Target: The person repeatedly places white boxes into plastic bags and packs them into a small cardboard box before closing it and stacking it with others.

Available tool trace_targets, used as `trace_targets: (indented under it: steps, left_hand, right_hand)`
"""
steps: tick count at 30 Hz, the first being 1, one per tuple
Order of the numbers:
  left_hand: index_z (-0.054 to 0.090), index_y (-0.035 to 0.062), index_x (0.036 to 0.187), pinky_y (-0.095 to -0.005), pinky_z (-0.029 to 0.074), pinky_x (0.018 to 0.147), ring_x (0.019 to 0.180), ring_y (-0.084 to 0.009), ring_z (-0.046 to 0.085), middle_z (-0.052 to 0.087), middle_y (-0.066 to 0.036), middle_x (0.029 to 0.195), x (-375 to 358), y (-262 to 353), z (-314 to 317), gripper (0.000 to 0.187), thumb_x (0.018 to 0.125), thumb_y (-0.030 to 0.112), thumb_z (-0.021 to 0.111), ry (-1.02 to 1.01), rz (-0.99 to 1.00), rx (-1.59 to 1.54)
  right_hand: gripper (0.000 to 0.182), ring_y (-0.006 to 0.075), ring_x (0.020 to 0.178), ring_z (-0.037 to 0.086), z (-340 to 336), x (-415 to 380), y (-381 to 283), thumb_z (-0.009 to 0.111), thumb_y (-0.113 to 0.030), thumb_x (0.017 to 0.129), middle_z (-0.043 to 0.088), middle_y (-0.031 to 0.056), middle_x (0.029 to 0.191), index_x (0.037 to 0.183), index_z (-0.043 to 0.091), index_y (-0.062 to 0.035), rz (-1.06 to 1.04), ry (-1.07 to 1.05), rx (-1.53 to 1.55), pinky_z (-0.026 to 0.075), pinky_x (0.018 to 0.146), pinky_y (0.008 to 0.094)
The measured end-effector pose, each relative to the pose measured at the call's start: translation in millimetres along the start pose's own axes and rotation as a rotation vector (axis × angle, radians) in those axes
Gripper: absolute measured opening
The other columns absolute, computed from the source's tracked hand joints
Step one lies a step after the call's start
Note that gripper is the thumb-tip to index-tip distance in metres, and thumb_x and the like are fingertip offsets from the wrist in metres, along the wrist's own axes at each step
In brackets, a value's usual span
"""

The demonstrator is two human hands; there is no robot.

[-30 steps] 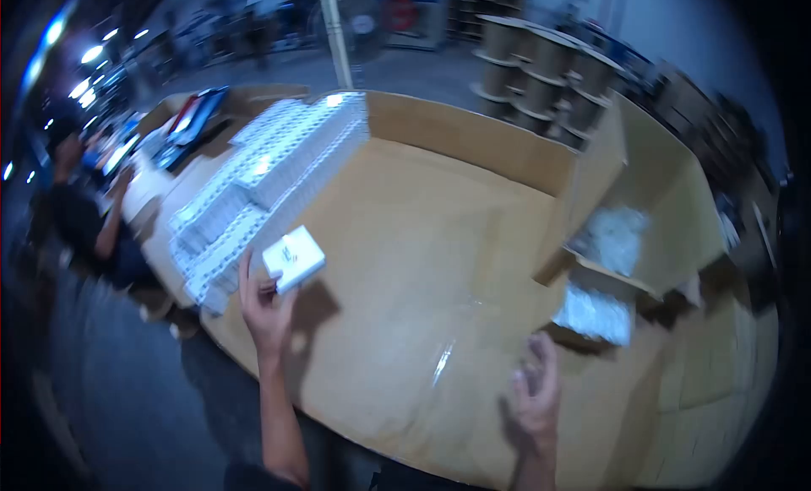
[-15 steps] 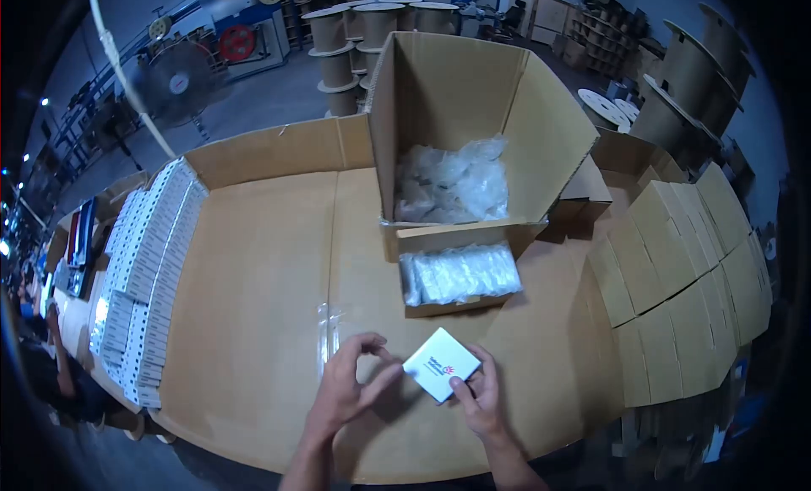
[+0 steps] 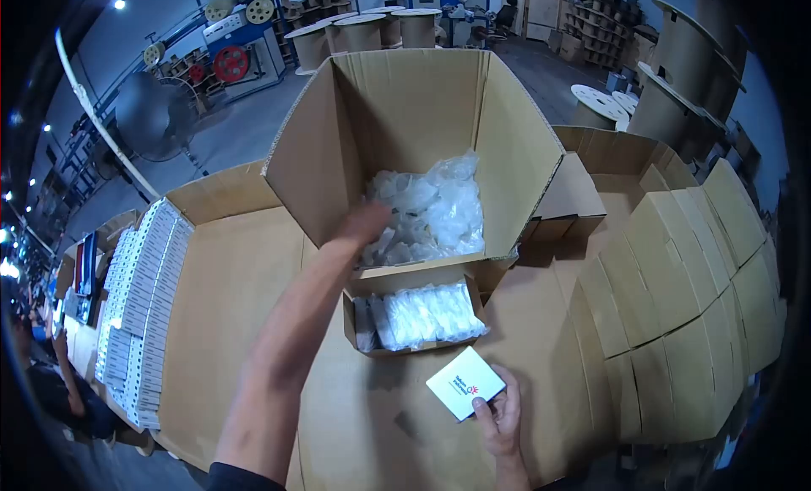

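Note:
My right hand [image 3: 500, 411] holds a flat white square box [image 3: 465, 383] with printed lettering and a red mark, thumb on top. My left hand [image 3: 366, 223] reaches over the front wall into the large open carton [image 3: 414, 94], at the left of crumpled clear plastic bags [image 3: 435, 206]. Its fingers are smeared by motion, so any hold is unclear. Just below stands a small open carton [image 3: 405, 349] filled with a row of plastic-wrapped packs [image 3: 427, 314], with a gap at its left end.
Stacked white boxes [image 3: 144, 301] line the left side of the cardboard-covered table [image 3: 228, 297]. Piled brown cartons [image 3: 676, 297] stand on the right. Behind are large spools [image 3: 600, 107] and machinery [image 3: 241, 48]. A person [image 3: 72, 390] is at the far left.
My left hand has moved from beside the white box up into the large carton. The white box stays in my right hand. The view has shifted, and the cartons appear further left and lower.

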State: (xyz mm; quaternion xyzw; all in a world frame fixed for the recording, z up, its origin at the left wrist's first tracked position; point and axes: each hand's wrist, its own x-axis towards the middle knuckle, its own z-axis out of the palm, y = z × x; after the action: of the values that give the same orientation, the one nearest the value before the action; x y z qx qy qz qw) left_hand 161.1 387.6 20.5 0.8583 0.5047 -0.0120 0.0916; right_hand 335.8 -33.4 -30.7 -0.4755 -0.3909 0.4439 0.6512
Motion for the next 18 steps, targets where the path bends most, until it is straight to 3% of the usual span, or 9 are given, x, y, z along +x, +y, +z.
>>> trace_targets:
  steps: [1, 2, 5, 6, 9, 13, 15, 17, 18]
  left_hand:
    - [0.070, -0.0054, 0.098, -0.0489, 0.056, 0.086, 0.103, -0.0431, 0.068, 0.069, -0.028, 0.110, 1, 1, -8, 0.017, 0.085, 0.004, 0.065, -0.027, 0.047, 0.075]
    - [0.070, -0.0053, 0.099, -0.0494, 0.055, 0.086, 0.104, -0.0439, 0.067, 0.068, -0.029, 0.109, 0, -4, -11, 0.018, 0.086, 0.007, 0.067, 0.045, 0.132, -0.042]
    - [0.069, -0.0063, 0.100, -0.0511, 0.053, 0.083, 0.101, -0.0456, 0.067, 0.069, -0.029, 0.105, -37, 34, -58, 0.022, 0.085, 0.010, 0.070, 0.159, 0.107, -0.265]
    - [0.067, -0.0073, 0.099, -0.0487, 0.053, 0.079, 0.089, -0.0427, 0.068, 0.069, -0.027, 0.090, -40, 31, -51, 0.024, 0.085, 0.011, 0.070, 0.388, 0.225, -0.217]
    - [0.059, -0.0059, 0.087, -0.0437, 0.052, 0.073, 0.074, -0.0306, 0.064, 0.062, -0.019, 0.079, -50, 38, -59, 0.019, 0.087, 0.010, 0.068, 0.333, 0.079, -0.633]
    - [0.042, 0.0077, 0.089, -0.0286, 0.044, 0.070, 0.081, -0.0102, 0.045, 0.049, -0.002, 0.087, -83, 58, -63, 0.023, 0.097, 0.014, 0.062, 0.418, 0.071, -1.003]
    - [0.048, 0.0065, 0.104, -0.0283, 0.045, 0.071, 0.085, -0.0098, 0.049, 0.053, -0.003, 0.093, -84, 56, -55, 0.024, 0.099, 0.023, 0.065, 0.456, 0.105, -1.001]
    - [0.052, 0.0058, 0.110, -0.0277, 0.046, 0.072, 0.086, -0.0097, 0.051, 0.056, -0.004, 0.096, -94, 66, -57, 0.028, 0.100, 0.028, 0.067, 0.525, 0.152, -1.047]
    - [0.057, 0.0040, 0.113, -0.0277, 0.046, 0.072, 0.086, -0.0097, 0.053, 0.059, -0.003, 0.094, -93, 63, -55, 0.032, 0.101, 0.033, 0.066, 0.510, 0.173, -1.032]
  right_hand:
    - [0.049, 0.0147, 0.093, 0.064, 2, 1, -12, 0.057, 0.003, 0.096, 0.064, 0.0144, 0.110, 0.142, 0.040, 0.0026, -0.010, 0.028, 0.038, 0.055, 0.069, 0.0270]
    - [0.045, 0.0138, 0.093, 0.064, 3, 3, -19, 0.057, 0.003, 0.096, 0.064, 0.0136, 0.110, 0.140, 0.045, 0.0023, -0.021, 0.056, 0.078, 0.054, 0.068, 0.0255]
    - [0.024, 0.0111, 0.088, 0.062, -29, 15, -28, 0.059, 0.002, 0.097, 0.064, 0.0108, 0.103, 0.119, 0.065, 0.0003, -0.004, -0.118, -0.266, 0.048, 0.063, 0.0226]
    - [0.014, 0.0090, 0.080, 0.059, -23, 22, -33, 0.060, 0.003, 0.096, 0.065, 0.0080, 0.096, 0.099, 0.074, -0.0007, -0.072, -0.043, -0.263, 0.045, 0.060, 0.0221]
    - [0.015, 0.0097, 0.074, 0.058, -12, 42, -60, 0.060, 0.004, 0.095, 0.065, 0.0082, 0.092, 0.098, 0.074, -0.0009, -0.211, -0.023, -0.410, 0.045, 0.060, 0.0230]
    - [0.011, 0.0196, 0.077, 0.066, 12, 79, -77, 0.069, 0.001, 0.088, 0.067, 0.0145, 0.097, 0.098, 0.073, -0.0010, -0.383, 0.080, -0.486, 0.053, 0.064, 0.0291]
    - [0.016, 0.0247, 0.081, 0.069, 38, 115, -99, 0.076, -0.005, 0.084, 0.067, 0.0163, 0.098, 0.100, 0.072, -0.0013, -0.610, 0.111, -0.579, 0.056, 0.070, 0.0343]
    - [0.022, 0.0218, 0.080, 0.068, 58, 150, -103, 0.082, -0.006, 0.082, 0.065, 0.0174, 0.101, 0.099, 0.071, 0.0014, -0.682, 0.199, -0.675, 0.056, 0.076, 0.0307]
    - [0.027, 0.0255, 0.081, 0.067, 71, 167, -109, 0.084, -0.014, 0.080, 0.066, 0.0170, 0.101, 0.098, 0.071, 0.0004, -0.610, 0.188, -0.703, 0.055, 0.075, 0.0347]
